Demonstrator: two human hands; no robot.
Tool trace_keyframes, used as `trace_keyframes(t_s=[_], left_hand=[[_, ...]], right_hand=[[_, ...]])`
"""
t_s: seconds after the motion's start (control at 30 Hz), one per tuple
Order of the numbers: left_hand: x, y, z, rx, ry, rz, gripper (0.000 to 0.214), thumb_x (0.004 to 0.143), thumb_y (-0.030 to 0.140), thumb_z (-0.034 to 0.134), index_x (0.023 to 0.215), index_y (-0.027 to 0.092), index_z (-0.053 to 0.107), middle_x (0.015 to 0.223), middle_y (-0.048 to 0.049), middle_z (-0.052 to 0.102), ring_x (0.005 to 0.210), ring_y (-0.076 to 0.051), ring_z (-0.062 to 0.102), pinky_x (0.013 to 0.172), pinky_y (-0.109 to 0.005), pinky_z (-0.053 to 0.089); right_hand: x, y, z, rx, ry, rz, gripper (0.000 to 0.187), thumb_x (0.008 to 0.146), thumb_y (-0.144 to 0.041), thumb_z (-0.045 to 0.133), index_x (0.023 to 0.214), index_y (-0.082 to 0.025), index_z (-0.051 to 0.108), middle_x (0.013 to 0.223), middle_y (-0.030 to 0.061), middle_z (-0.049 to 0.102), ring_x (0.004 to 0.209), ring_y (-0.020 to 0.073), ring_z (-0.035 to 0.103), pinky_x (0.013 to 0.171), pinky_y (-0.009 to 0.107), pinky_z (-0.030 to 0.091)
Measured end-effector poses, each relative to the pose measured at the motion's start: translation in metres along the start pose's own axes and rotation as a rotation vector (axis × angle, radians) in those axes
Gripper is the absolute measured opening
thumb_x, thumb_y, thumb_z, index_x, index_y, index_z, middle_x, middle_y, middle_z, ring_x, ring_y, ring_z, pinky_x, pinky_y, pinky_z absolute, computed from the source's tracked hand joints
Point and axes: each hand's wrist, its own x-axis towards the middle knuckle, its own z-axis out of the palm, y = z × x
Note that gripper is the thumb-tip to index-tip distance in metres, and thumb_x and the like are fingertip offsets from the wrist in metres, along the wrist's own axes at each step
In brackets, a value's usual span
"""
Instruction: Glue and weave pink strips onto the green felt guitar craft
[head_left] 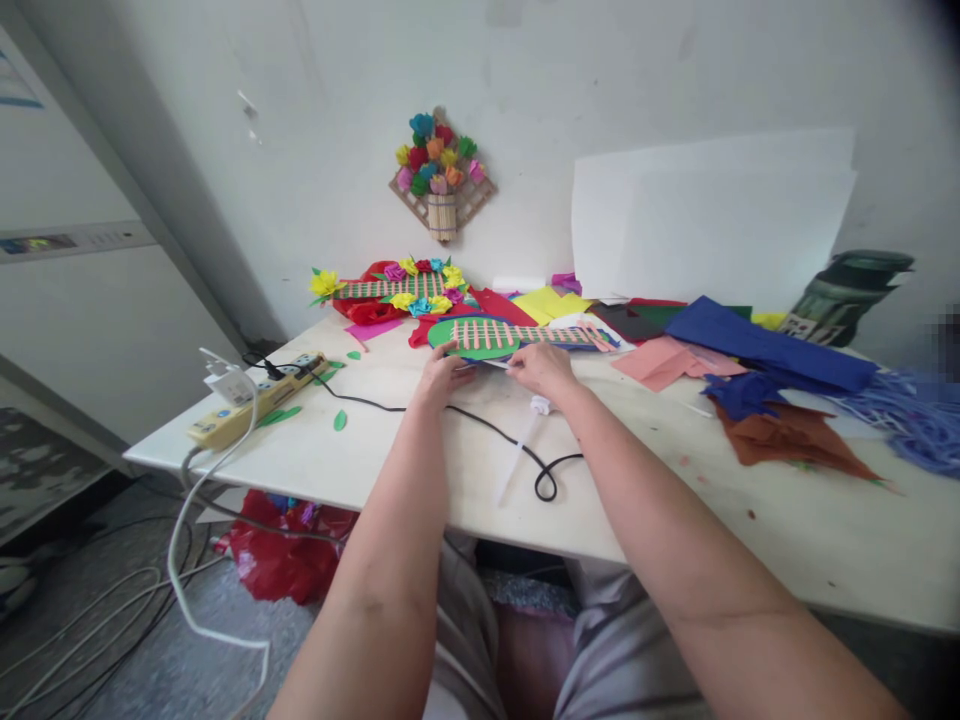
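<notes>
A guitar-shaped craft piece (480,340), with a green rounded body and a lattice of pink sticks running along its neck, lies just beyond my hands. My left hand (444,380) is closed on the near left edge of its body. Beside it, my right hand (544,370) pinches at the near edge where body and neck meet; a thin whitish strip shows by the fingertips, too small to name. Close to my right wrist lies a white glue gun, partly hidden, with a translucent glue stick (514,470) pointing toward me.
Behind sits a similar guitar craft with paper flowers (409,290). A power strip (247,405) with a white charger is at left; a black cord (480,418) crosses the table. Coloured paper (765,345), blue yarn (911,420) and a dark bottle (851,295) lie right.
</notes>
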Motion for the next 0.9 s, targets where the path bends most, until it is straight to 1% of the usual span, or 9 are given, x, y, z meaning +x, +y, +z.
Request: trace_keyframes(t_s=[0.07,0.2,0.37,0.47,0.67,0.8,0.9], left_hand=[[0.000,-0.001,0.001,-0.012,-0.011,0.023,0.048,0.061,0.005,0.057,0.107,0.014,0.049,0.068,-0.0024,0.062,0.064,-0.016,0.064,0.075,-0.035,0.051],[-0.001,-0.002,0.000,0.064,-0.028,0.070,0.039,0.059,0.006,0.062,0.096,0.013,0.052,0.065,-0.0013,0.061,0.063,-0.016,0.064,0.077,-0.037,0.050],[-0.002,-0.002,-0.002,0.116,-0.051,0.090,0.039,0.060,0.009,0.065,0.096,0.013,0.052,0.064,-0.0015,0.062,0.066,-0.018,0.065,0.077,-0.038,0.050],[-0.002,-0.002,-0.002,0.107,-0.052,0.094,0.039,0.060,0.010,0.065,0.097,0.012,0.052,0.066,-0.0028,0.064,0.068,-0.019,0.066,0.078,-0.038,0.050],[0.002,-0.003,-0.005,0.072,-0.050,0.107,0.035,0.061,0.013,0.065,0.094,0.012,0.054,0.066,-0.0034,0.065,0.068,-0.018,0.067,0.079,-0.037,0.050],[0.003,-0.004,-0.005,0.070,-0.045,0.115,0.032,0.061,0.013,0.065,0.091,0.013,0.055,0.066,-0.0027,0.065,0.067,-0.017,0.066,0.079,-0.037,0.050],[0.003,-0.004,-0.005,0.060,-0.039,0.105,0.032,0.061,0.012,0.065,0.091,0.012,0.054,0.066,-0.0030,0.065,0.066,-0.017,0.066,0.079,-0.036,0.050]], right_hand=[[0.000,0.001,0.000,-0.001,0.006,-0.002,0.023,0.075,-0.036,0.057,0.092,-0.029,0.071,0.097,0.0008,0.070,0.092,0.0194,0.061,0.074,0.028,0.045],[0.000,0.003,0.001,0.006,0.006,-0.007,0.023,0.074,-0.036,0.057,0.091,-0.029,0.071,0.097,0.0010,0.070,0.091,0.0203,0.062,0.074,0.029,0.046],[0.001,0.002,0.000,0.006,0.005,-0.008,0.023,0.074,-0.036,0.057,0.090,-0.028,0.072,0.097,0.0018,0.070,0.091,0.0199,0.062,0.074,0.028,0.046],[0.002,0.003,-0.001,0.018,0.009,0.004,0.024,0.073,-0.036,0.058,0.091,-0.029,0.071,0.098,0.0004,0.070,0.092,0.0196,0.062,0.074,0.028,0.046],[0.001,0.014,-0.012,0.052,-0.017,0.026,0.023,0.069,-0.038,0.061,0.088,-0.030,0.072,0.092,-0.0021,0.071,0.088,0.0187,0.062,0.073,0.027,0.045],[-0.001,0.018,-0.017,0.111,-0.049,0.004,0.022,0.068,-0.037,0.063,0.087,-0.030,0.072,0.088,-0.0038,0.071,0.085,0.0163,0.063,0.072,0.025,0.045],[-0.001,0.015,-0.015,0.123,-0.053,-0.018,0.023,0.069,-0.037,0.063,0.089,-0.030,0.072,0.087,-0.0041,0.072,0.084,0.0158,0.063,0.072,0.024,0.045]])
